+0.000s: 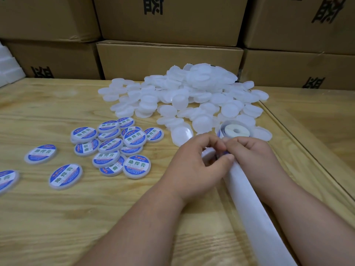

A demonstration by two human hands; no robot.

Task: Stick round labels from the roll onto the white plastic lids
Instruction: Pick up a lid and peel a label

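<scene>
Where both hands meet at the strip, I see the label roll [235, 131] lying flat on the table just beyond the knuckles: white wound tape, pale core with a round hole. Its backing strip [247, 200] runs from the roll under the hands and off the near edge, smooth matte white, bare of labels on the visible stretch. Left hand [194, 166] has fingers curled, thumb pressed on the strip's edge, and it holds a white lid [208, 153] that's mostly hidden. Right hand [251, 152] has fingertips curled in, pinching at a blue label edge [226, 152] right at the strip; I can't tell how far it's peeled.

Blank lids [184, 96] sit in a loose heap behind the roll, translucent white plastic discs with shallow rims, piled higher toward the back. Labelled lids [115, 143] are scattered left of the hands, some overlapping; each carries a round glossy sticker, blue band, white middle with green characters. One labelled lid [40, 154] lies apart further left.

Table [57, 217] is pale plywood with visible grain. Brown cardboard boxes [169, 58] stacked along the back, closed, black print on the faces, contents not visible
</scene>
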